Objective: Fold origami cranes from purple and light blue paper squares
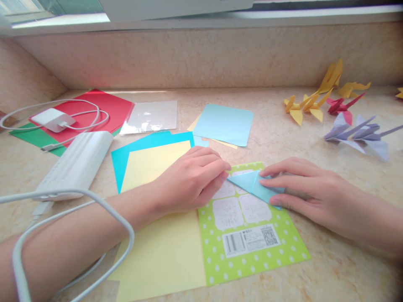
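Note:
A piece of light-blue origami paper (247, 181), folded into a long narrow pointed shape, lies over a green polka-dot paper-pack cover (252, 262). At its left tip, my left hand (201, 176) has its fingers closed together, pinching the point. My right hand (308, 188) grips the wider right end, with fingertips on top and the thumb by the lower edge. A crease crosses the paper between the two hands. Under my left wrist are large pale-yellow sheets (163, 256), with a bright-blue sheet (121, 170) showing behind them.
Several folded paper cranes stand at the right: yellow (294, 109), red (340, 107) and lilac (341, 132). Light-blue squares (225, 123) and a clear packet (151, 117) lie behind. At left are red sheets (116, 107), a charger (53, 119), a power bank (77, 165) and a looping white cable (130, 235).

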Demonstrator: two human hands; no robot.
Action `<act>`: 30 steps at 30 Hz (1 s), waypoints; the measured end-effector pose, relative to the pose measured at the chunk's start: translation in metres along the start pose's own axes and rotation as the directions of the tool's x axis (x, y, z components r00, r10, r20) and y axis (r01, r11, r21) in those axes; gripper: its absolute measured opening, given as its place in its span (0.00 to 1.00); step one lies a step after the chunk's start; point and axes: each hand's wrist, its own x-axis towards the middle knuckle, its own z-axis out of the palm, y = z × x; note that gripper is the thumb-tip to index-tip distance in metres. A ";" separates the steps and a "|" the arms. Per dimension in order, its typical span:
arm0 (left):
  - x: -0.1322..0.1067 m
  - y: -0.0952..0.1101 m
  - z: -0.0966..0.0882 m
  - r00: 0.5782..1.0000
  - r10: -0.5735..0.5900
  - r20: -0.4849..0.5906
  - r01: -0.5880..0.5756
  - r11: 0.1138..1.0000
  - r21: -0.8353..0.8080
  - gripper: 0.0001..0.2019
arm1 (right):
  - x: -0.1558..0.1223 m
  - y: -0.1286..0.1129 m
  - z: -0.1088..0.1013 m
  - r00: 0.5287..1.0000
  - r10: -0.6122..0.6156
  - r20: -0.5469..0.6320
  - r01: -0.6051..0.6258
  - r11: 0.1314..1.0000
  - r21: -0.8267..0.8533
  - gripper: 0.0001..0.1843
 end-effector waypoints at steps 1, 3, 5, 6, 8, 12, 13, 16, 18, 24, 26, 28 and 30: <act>0.000 0.000 0.000 1.000 0.002 -0.001 -0.002 1.000 0.000 0.09 | 0.000 0.000 0.000 1.000 0.003 0.000 -0.003 1.000 0.001 0.12; 0.001 0.000 0.000 1.000 0.003 0.000 -0.003 1.000 0.001 0.09 | 0.000 0.000 0.000 1.000 0.005 -0.001 -0.005 1.000 0.002 0.12; 0.001 0.000 0.000 1.000 0.006 0.001 -0.006 1.000 0.000 0.09 | 0.000 0.000 0.000 1.000 0.000 -0.001 0.000 1.000 0.001 0.12; 0.001 0.000 0.000 1.000 0.008 0.001 -0.008 1.000 0.000 0.09 | 0.000 0.000 0.000 1.000 -0.002 -0.002 0.002 1.000 0.000 0.12; 0.001 0.000 0.000 1.000 0.009 0.001 -0.009 1.000 -0.001 0.09 | 0.000 0.000 0.000 1.000 -0.004 -0.004 0.004 1.000 0.000 0.12; 0.000 0.000 0.001 1.000 0.007 0.004 -0.007 1.000 0.000 0.09 | 0.000 0.001 0.001 1.000 -0.002 -0.003 0.002 1.000 0.001 0.12; 0.000 0.000 0.001 1.000 0.006 0.005 -0.006 1.000 0.001 0.09 | 0.000 0.001 0.001 1.000 -0.003 0.000 0.003 1.000 0.001 0.12; 0.000 0.000 0.000 1.000 0.009 0.003 -0.009 1.000 0.003 0.09 | -0.001 0.002 0.002 1.000 -0.001 0.008 0.001 1.000 0.002 0.12; 0.000 0.000 0.000 1.000 0.010 0.002 -0.010 1.000 0.002 0.09 | -0.001 0.002 0.002 1.000 0.003 0.008 -0.004 1.000 0.002 0.12; 0.001 0.002 -0.001 1.000 0.007 0.005 -0.007 1.000 0.006 0.09 | -0.001 0.001 0.001 1.000 0.005 -0.005 -0.005 1.000 -0.003 0.12; 0.001 0.002 -0.001 1.000 0.007 0.005 -0.007 1.000 0.008 0.09 | 0.000 0.001 0.001 1.000 0.007 -0.009 -0.007 1.000 0.001 0.12; 0.001 0.002 -0.001 1.000 0.004 0.004 -0.004 1.000 0.010 0.10 | 0.000 0.001 0.001 1.000 0.010 -0.007 -0.010 1.000 0.004 0.12; 0.001 0.001 -0.001 1.000 0.005 0.006 -0.005 1.000 0.010 0.10 | 0.000 0.001 0.001 1.000 0.009 -0.005 -0.009 1.000 0.002 0.12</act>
